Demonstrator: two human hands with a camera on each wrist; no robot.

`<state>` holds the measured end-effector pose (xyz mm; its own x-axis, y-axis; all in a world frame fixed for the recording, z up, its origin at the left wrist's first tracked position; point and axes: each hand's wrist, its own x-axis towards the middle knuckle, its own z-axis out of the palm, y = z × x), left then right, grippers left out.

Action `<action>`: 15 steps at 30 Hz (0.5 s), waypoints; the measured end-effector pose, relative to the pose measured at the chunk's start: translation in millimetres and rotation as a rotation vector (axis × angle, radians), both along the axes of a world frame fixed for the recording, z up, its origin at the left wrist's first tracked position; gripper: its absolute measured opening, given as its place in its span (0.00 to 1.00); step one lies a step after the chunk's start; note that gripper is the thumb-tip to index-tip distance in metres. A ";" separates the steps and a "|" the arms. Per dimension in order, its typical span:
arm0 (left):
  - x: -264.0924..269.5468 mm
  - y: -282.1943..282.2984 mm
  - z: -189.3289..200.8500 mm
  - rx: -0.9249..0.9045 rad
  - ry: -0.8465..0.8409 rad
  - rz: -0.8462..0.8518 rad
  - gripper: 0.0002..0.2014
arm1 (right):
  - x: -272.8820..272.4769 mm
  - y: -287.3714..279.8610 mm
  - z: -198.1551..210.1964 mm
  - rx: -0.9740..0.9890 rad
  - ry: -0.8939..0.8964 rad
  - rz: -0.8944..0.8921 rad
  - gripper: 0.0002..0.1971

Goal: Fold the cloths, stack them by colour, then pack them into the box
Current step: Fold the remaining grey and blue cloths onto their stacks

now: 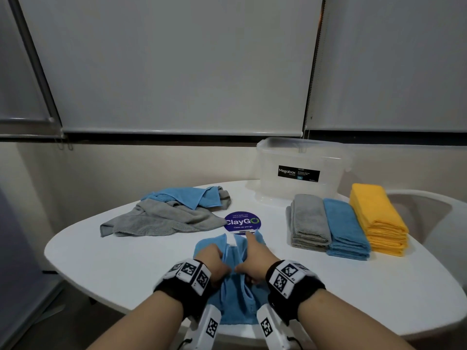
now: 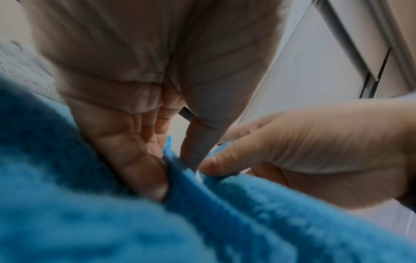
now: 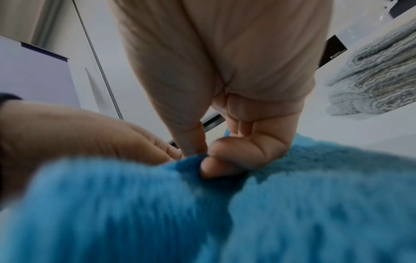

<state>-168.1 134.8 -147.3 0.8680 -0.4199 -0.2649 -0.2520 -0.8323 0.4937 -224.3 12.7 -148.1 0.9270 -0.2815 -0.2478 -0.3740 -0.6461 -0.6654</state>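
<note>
A blue cloth (image 1: 235, 306) lies bunched at the table's near edge, under both hands. My left hand (image 1: 214, 258) pinches a raised fold of it between thumb and fingers (image 2: 144, 170). My right hand (image 1: 252, 258) grips the neighbouring fold, thumb (image 3: 193, 140) against curled fingers, with the index finger stretched forward. To the right stand folded stacks: grey (image 1: 309, 223), blue (image 1: 346, 228) and yellow (image 1: 377, 218). A clear lidded plastic box (image 1: 300, 170) stands behind them. Unfolded grey and blue cloths (image 1: 166, 213) lie in a heap at the back left.
The round white table (image 1: 126, 261) carries a purple round sticker (image 1: 242, 222) at its middle. A white chair back (image 1: 429, 218) stands to the right. Closed window blinds and a wall are close behind the table.
</note>
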 end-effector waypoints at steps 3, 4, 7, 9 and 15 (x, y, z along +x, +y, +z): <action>-2.8 -3.8 -5.9 0.028 -0.013 -0.009 0.22 | 4.6 6.4 -4.9 0.032 0.086 0.003 0.51; -2.8 -4.0 -6.8 0.039 -0.011 -0.010 0.22 | 4.6 7.6 -5.4 0.006 0.095 0.028 0.50; -0.8 -2.3 -11.0 0.035 -0.010 -0.022 0.23 | 4.1 4.8 -5.9 -0.143 -0.015 0.122 0.47; -1.5 -1.2 -11.9 0.035 0.001 -0.035 0.22 | 2.9 2.2 -4.7 -0.162 0.025 0.204 0.49; -9.7 -6.2 -15.7 0.058 -0.014 -0.093 0.22 | 4.9 -17.9 -1.3 -0.296 -0.086 0.153 0.20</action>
<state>-177.8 128.6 -162.9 0.8298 -0.4832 -0.2793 -0.3359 -0.8320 0.4415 -219.4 -5.2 -149.3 0.9780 -0.1855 -0.0954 -0.2085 -0.8601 -0.4656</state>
